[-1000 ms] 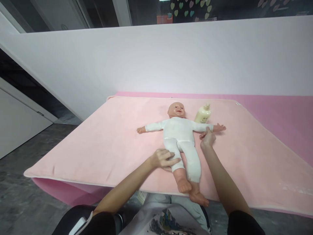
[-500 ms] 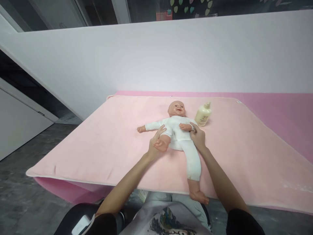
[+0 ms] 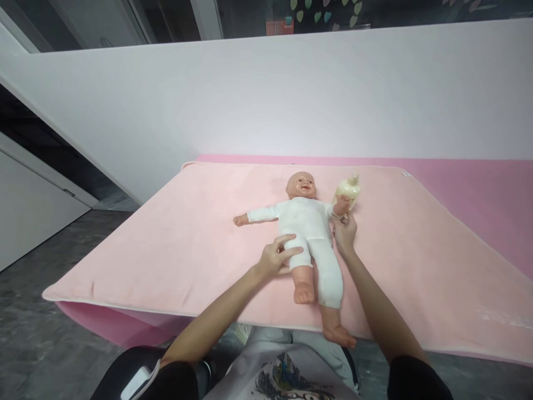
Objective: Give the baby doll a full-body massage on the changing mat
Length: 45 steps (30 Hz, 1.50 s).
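Note:
A baby doll [image 3: 306,219] in a white bodysuit lies on its back on a pale pink blanket [image 3: 200,233], its head toward the wall and its feet toward me. My left hand [image 3: 277,256] is closed around the doll's thigh on the left side of the view, fingers and thumb over the white cloth. With my right hand [image 3: 345,230] I grip the doll's forearm on the right side, close to its wrist. The doll's hand there is raised in front of a pale yellow pump bottle [image 3: 352,189], hiding part of it.
A white wall [image 3: 266,100] rises behind the table. The darker pink table cover [image 3: 466,189] shows at the back right. Under the blanket's near edge are my legs, and a doll foot [image 3: 339,336] hangs over that edge. Grey floor [image 3: 33,328] lies at the left.
The doll's left-side leg has gone from bent up to stretched down toward me, with my left hand lower on it. My right hand has moved the other arm from the chest outward.

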### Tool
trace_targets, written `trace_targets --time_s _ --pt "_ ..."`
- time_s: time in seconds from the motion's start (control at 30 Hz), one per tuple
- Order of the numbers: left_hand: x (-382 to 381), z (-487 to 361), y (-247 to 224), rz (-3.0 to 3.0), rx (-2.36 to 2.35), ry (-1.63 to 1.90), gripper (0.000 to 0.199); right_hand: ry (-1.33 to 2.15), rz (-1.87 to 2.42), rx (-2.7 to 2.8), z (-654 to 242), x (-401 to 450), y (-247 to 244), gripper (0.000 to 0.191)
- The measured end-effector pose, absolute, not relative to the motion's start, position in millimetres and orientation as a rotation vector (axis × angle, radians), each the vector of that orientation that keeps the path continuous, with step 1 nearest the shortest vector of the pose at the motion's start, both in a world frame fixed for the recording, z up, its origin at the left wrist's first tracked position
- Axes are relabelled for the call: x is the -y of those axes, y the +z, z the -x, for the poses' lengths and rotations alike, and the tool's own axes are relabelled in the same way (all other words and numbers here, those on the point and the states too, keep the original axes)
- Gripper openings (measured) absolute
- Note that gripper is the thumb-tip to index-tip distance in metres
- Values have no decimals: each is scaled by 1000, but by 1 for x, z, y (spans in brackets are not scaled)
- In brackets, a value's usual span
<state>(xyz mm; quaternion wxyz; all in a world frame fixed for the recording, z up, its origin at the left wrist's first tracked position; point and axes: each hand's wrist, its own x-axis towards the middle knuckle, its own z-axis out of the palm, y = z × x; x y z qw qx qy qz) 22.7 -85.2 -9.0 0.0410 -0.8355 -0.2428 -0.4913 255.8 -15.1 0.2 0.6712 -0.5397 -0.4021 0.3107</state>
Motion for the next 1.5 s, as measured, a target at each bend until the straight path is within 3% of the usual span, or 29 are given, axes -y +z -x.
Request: trace_targets --time_s 0.17,0.33,0.5,0.67,0.87,0.93,1.07,1.2,1.3,1.5 --pt "96 -30 -5 2549 476 -1300 45 779 1168 579 -263 11 5 22" --pt "99 -31 -1 2582 236 -1098 52 1071 1146 194 -282 4 12 16" --pt "95 -22 2 2804 275 -990 50 1239 1055 84 -295 4 18 14" --pt "90 -23 3 2848 1093 -1432 43 1331 974 112 -300 18 16 14" --pt "55 -17 3 2392 2420 -2150 26 1422 1126 253 -295 63 19 6" --pt "45 -9 4 2127 2799 -2513 27 1413 1203 409 -285 93 21 14" --pt "36 4 5 1628 2984 -3104 28 1102 1478 1027 -259 176 15 48" --pt "16 5 5 1154 2694 -3439 14 511 1709 1539 -236 250 -7 67" --pt "-10 -2 3 965 2414 -3484 15 292 1732 1651 -229 276 -19 62" --pt "-32 -20 -10 1045 2017 -3119 61 146 1749 1506 -235 267 22 50"
